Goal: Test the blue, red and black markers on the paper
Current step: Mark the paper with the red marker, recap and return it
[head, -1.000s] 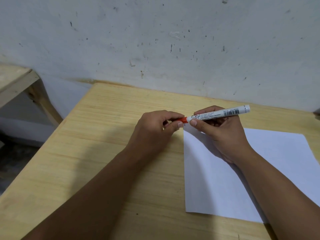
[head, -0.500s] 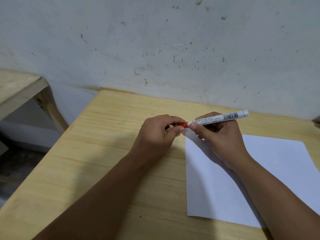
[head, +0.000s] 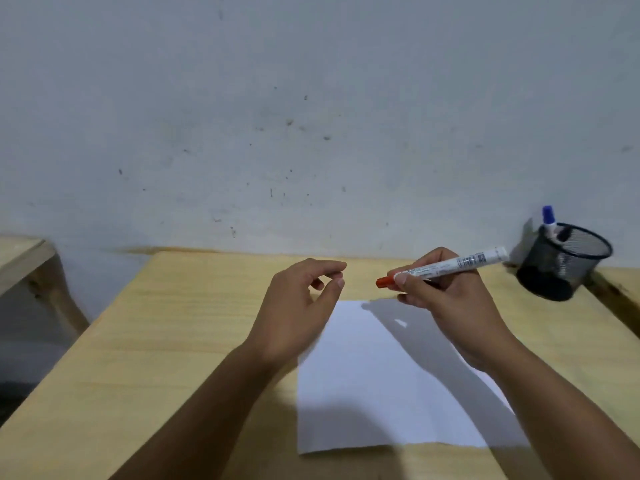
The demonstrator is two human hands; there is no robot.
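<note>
My right hand [head: 446, 299] grips the white barrel of the red marker [head: 450, 265] above the top edge of the white paper [head: 374, 382]. The marker's red end points left toward my left hand [head: 298, 310]. That hand hovers a short gap away from the red end, fingers loosely curled, with nothing visible in them. The blue marker [head: 548, 219] stands in a black mesh cup [head: 561, 263] at the back right, with a dark-topped marker [head: 563, 234] beside it in the cup. The paper shows no marks.
The paper lies on a light wooden table [head: 166, 341] that butts against a scuffed white wall [head: 311, 133]. A second wooden surface [head: 17, 258] sits off to the left across a gap. The table's right edge runs just past the cup.
My left hand has let go of the marker's red end and drawn back to the left. The view has tilted up and right, bringing the mesh cup into sight.
</note>
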